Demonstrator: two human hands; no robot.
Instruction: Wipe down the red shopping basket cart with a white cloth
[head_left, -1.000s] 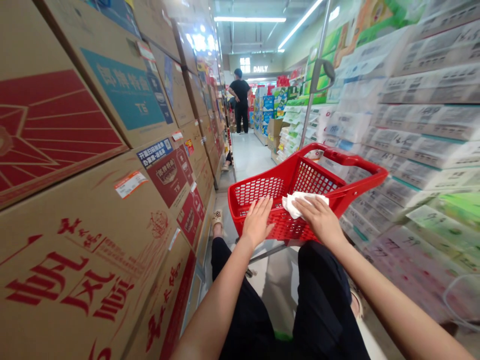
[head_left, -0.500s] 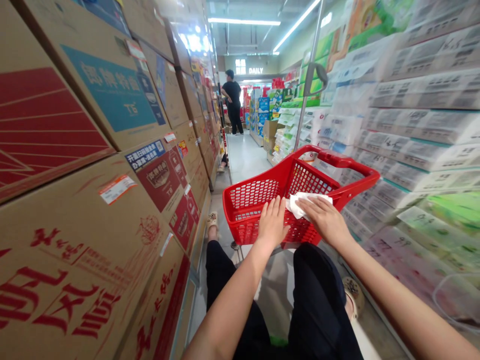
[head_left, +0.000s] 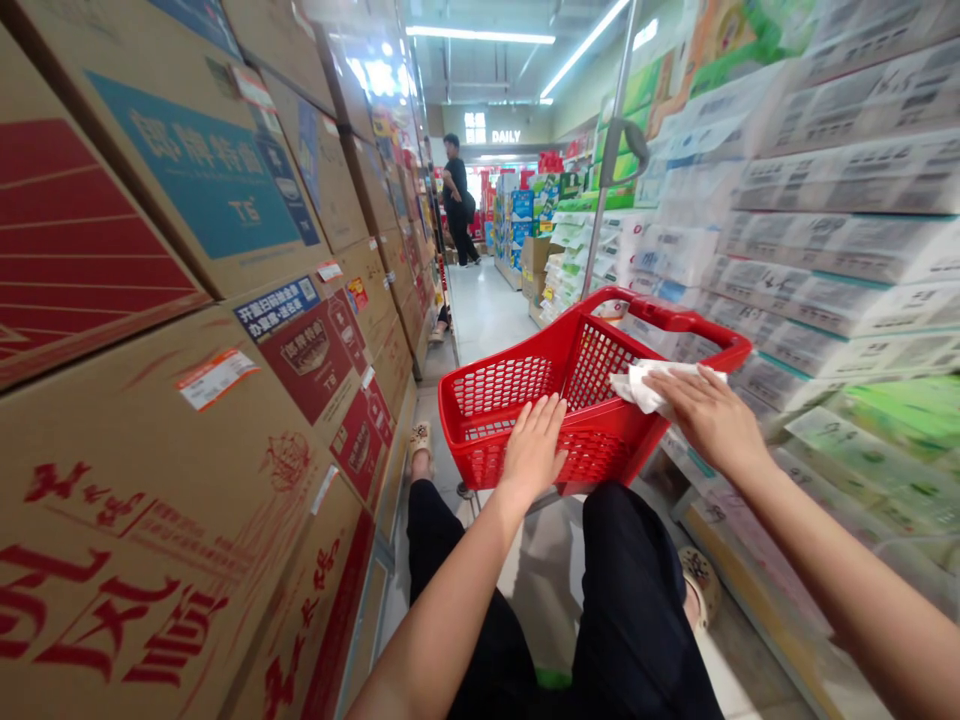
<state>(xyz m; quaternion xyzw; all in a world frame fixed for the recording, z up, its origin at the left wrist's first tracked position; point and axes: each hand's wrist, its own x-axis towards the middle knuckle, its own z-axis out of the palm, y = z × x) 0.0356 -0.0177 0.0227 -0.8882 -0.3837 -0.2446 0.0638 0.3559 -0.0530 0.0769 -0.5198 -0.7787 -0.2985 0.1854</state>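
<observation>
A red shopping basket [head_left: 480,466] with perforated sides and a loop handle stands in front of my knees. My left hand [head_left: 532,445] lies on its near rim, fingers stretched out and flat. At the basket's right end, my right hand [head_left: 709,412] presses a folded white cloth [head_left: 636,388] against the rim by the base of the handle. Part of the cloth is under my fingers, its left end sticking out. The inside of the basket shows only in part; I see nothing lying in it.
Stacked cardboard boxes [head_left: 225,520] wall the left side closely. White paper packs [head_left: 847,240] pile up on the right, beside a metal pole [head_left: 606,200]. A person in dark clothes [head_left: 456,205] stands farther down the aisle [head_left: 499,310]. Another foot [head_left: 438,330] shows at left.
My right hand has slid right along the rim with the cloth, toward the handle end. My left hand stays on the near rim. The person in the aisle has turned and shifted stance.
</observation>
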